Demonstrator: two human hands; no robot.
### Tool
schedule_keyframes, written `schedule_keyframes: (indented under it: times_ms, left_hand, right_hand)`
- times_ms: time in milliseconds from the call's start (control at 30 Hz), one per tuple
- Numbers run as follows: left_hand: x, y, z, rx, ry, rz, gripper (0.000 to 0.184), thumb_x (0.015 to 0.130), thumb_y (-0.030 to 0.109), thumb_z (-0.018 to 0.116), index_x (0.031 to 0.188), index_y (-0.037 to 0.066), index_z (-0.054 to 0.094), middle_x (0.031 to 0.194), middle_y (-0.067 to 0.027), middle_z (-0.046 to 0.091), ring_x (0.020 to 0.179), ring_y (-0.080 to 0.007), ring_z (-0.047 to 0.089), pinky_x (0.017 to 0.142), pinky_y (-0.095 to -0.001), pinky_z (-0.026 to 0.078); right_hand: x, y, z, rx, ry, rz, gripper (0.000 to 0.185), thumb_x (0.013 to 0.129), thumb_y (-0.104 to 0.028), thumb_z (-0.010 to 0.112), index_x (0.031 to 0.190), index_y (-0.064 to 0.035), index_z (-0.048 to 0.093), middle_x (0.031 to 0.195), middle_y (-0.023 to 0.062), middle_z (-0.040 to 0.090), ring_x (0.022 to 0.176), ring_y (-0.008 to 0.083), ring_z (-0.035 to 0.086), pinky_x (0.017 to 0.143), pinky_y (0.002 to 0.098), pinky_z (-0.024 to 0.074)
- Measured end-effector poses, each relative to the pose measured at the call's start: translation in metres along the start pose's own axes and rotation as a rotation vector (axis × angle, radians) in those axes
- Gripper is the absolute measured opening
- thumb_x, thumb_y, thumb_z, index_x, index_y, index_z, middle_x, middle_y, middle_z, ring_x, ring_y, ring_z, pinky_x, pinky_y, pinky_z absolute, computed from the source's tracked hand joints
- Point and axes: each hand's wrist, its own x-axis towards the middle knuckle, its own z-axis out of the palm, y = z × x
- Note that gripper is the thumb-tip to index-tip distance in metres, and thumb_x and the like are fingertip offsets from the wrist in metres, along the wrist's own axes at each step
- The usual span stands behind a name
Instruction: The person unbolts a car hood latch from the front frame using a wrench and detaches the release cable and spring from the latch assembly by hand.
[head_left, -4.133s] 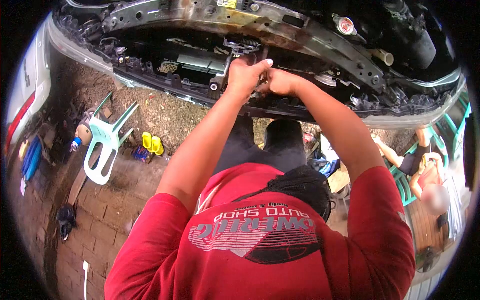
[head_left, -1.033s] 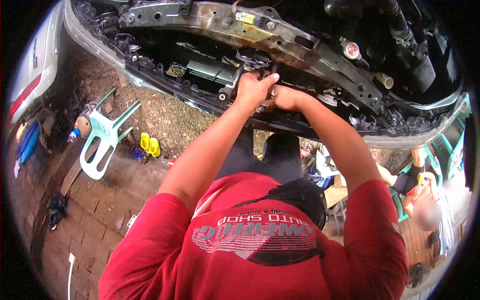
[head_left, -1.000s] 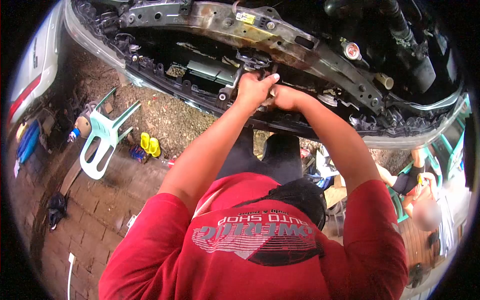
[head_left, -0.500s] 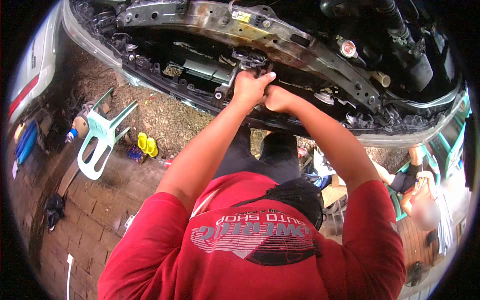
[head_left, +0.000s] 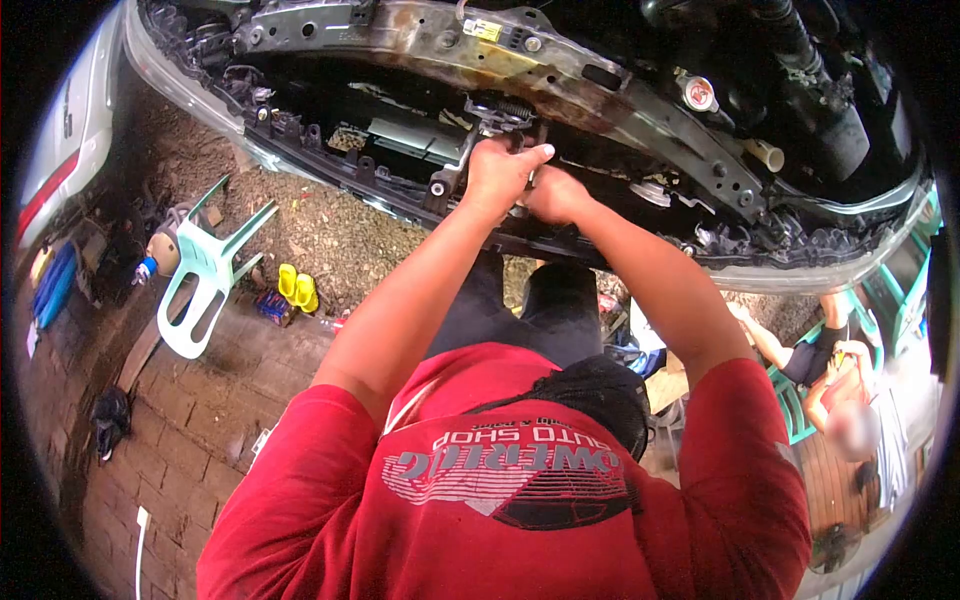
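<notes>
In the head view, a hood latch [head_left: 503,113] with a coil spring sits at the middle of the car's open front end. My left hand [head_left: 495,178] is closed around the latch's lower part, its thumb pointing right. Close beside it on the right, my right hand [head_left: 557,194] is closed and slightly blurred; what its fingers hold is hidden. Both hands are between the upper radiator support [head_left: 500,60] and the black front edge [head_left: 405,205]. A bracket arm [head_left: 463,150] runs down from the latch on the left, near a bolt [head_left: 437,188].
A radiator cap [head_left: 698,94] and a pale filler neck [head_left: 768,155] lie right of the support. Behind me are a green plastic chair [head_left: 205,265], yellow clogs [head_left: 297,288] and a seated person [head_left: 840,385]. A white car [head_left: 75,130] stands at left.
My right hand has shifted and turned slightly beside the latch. My left hand keeps its grip in nearly the same place. The seated person's arm has moved.
</notes>
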Motion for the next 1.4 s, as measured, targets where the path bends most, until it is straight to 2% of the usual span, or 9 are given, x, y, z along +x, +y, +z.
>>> schedule_keyframes:
  times_ms: [167,267,433,733,867,1000,1133,1233,1400]
  left_hand:
    - [0.002,-0.001,0.001,0.122,0.014,-0.012,0.036,0.081,0.025,0.084,0.098,-0.005,0.073,0.088,-0.0132,0.075,0.077,-0.0188,0.066,0.073,-0.0358,0.053]
    - [0.009,-0.018,0.004,-0.008,0.008,0.012,0.038,0.081,0.027,0.085,0.097,-0.005,0.073,0.087,-0.0151,0.074,0.077,-0.0200,0.067,0.073,-0.0363,0.053]
    - [0.001,0.001,0.002,0.100,0.026,0.035,0.040,0.079,0.027,0.085,0.097,-0.006,0.073,0.087,-0.0166,0.074,0.076,-0.0204,0.067,0.073,-0.0363,0.053]
    - [0.007,-0.011,0.000,0.035,0.008,0.012,0.029,0.080,0.021,0.087,0.094,0.000,0.073,0.088,-0.0075,0.073,0.073,-0.0148,0.065,0.067,-0.0326,0.052]
    - [0.010,-0.013,0.004,-0.007,0.013,0.008,0.030,0.079,0.019,0.087,0.095,-0.002,0.073,0.089,-0.0086,0.073,0.075,-0.0155,0.065,0.069,-0.0331,0.053]
    - [0.010,-0.007,0.001,0.142,0.006,-0.015,0.042,0.079,0.026,0.085,0.101,-0.007,0.073,0.093,-0.0193,0.076,0.084,-0.0256,0.072,0.079,-0.0390,0.055]
    - [0.005,-0.003,-0.001,0.107,-0.030,-0.028,0.035,0.082,0.024,0.083,0.096,-0.005,0.073,0.088,-0.0151,0.074,0.079,-0.0208,0.068,0.077,-0.0384,0.054]
    - [0.001,0.002,0.000,0.060,-0.038,-0.048,0.033,0.083,0.023,0.083,0.097,-0.005,0.072,0.089,-0.0130,0.074,0.078,-0.0187,0.067,0.075,-0.0380,0.054]
    - [-0.003,0.010,0.000,0.056,-0.013,-0.096,0.035,0.082,0.022,0.083,0.102,-0.005,0.071,0.093,-0.0133,0.074,0.079,-0.0185,0.068,0.072,-0.0373,0.055]
  right_hand:
    - [0.004,0.011,-0.008,-0.012,-0.082,-0.154,0.042,0.087,-0.035,0.075,0.121,-0.0093,0.070,0.116,0.0199,0.073,0.111,0.0381,0.067,0.098,0.0455,0.0517]
    - [0.009,0.020,-0.007,0.327,-0.238,-0.142,0.043,0.084,-0.027,0.077,0.121,-0.0051,0.068,0.116,0.0196,0.072,0.112,0.0382,0.067,0.099,0.0440,0.0511]
    - [0.024,0.032,0.032,0.312,0.142,-0.322,0.040,0.082,-0.018,0.077,0.118,-0.0021,0.067,0.115,0.0204,0.072,0.114,0.0369,0.066,0.100,0.0453,0.0501]
    - [0.008,0.026,-0.018,0.190,-0.299,-0.319,0.044,0.085,-0.020,0.073,0.126,-0.0056,0.066,0.119,0.0214,0.071,0.112,0.0341,0.068,0.099,0.0408,0.0506]
    - [0.008,0.022,0.001,-0.115,0.031,-0.380,0.031,0.091,-0.028,0.070,0.114,-0.0068,0.070,0.111,0.0216,0.072,0.104,0.0383,0.068,0.092,0.0475,0.0531]
    - [0.029,0.031,0.022,-0.055,-0.040,-0.208,0.037,0.094,-0.033,0.066,0.116,-0.0031,0.068,0.114,0.0279,0.069,0.108,0.0426,0.066,0.093,0.0495,0.0534]
    - [0.021,0.019,0.004,-0.099,-0.156,-0.161,0.038,0.094,-0.031,0.065,0.115,-0.0001,0.068,0.113,0.0280,0.070,0.110,0.0427,0.066,0.097,0.0492,0.0512]
    - [0.010,0.021,-0.009,0.416,-0.290,0.018,0.030,0.097,-0.023,0.063,0.117,0.0000,0.069,0.110,0.0105,0.072,0.103,0.0244,0.065,0.092,0.0397,0.0495]
    - [0.020,0.042,0.010,0.761,-0.240,-0.190,0.023,0.099,-0.013,0.061,0.117,-0.0013,0.068,0.106,0.0050,0.071,0.097,0.0161,0.062,0.089,0.0356,0.0490]
